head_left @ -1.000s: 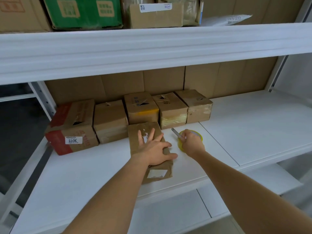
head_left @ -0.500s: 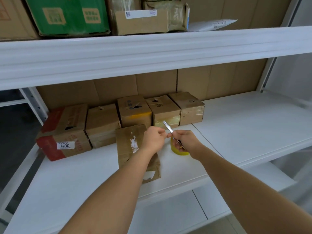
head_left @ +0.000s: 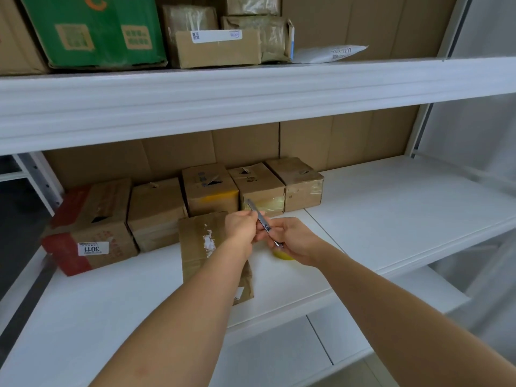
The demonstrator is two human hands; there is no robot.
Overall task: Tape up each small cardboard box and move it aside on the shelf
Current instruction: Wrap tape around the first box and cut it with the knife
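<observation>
Just right of the frame's centre the right hand [head_left: 297, 241] curls around the lower end of a slim metal knife [head_left: 262, 219], while the left hand [head_left: 243, 227] pinches the same tool higher up with bent fingers, the two hands close together; the blade slants from lower right to upper left, its tip in front of the row of boxes behind. Under the right hand a bit of a yellow tape roll [head_left: 282, 255] shows on the shelf, mostly hidden. Directly below the left wrist lies the small cardboard box [head_left: 201, 241], brown and worn, with a torn white patch on its top and a pale label at its near end; its long axis runs from the back of the shelf toward the front edge, and the forearm covers part of it. It rests on a white shelf [head_left: 391, 219] made of flat panels, whose seam runs toward the lower right of the frame. Behind it, across the middle left of the frame, five more boxes [head_left: 257, 188] stand side by side against a cardboard backing, the leftmost one [head_left: 89, 227] red-edged with a tag reading 3011. An upper shelf [head_left: 251, 93] crosses the frame, carrying a green carton [head_left: 95, 29], brown parcels and a white mailer [head_left: 332, 53] along the top
</observation>
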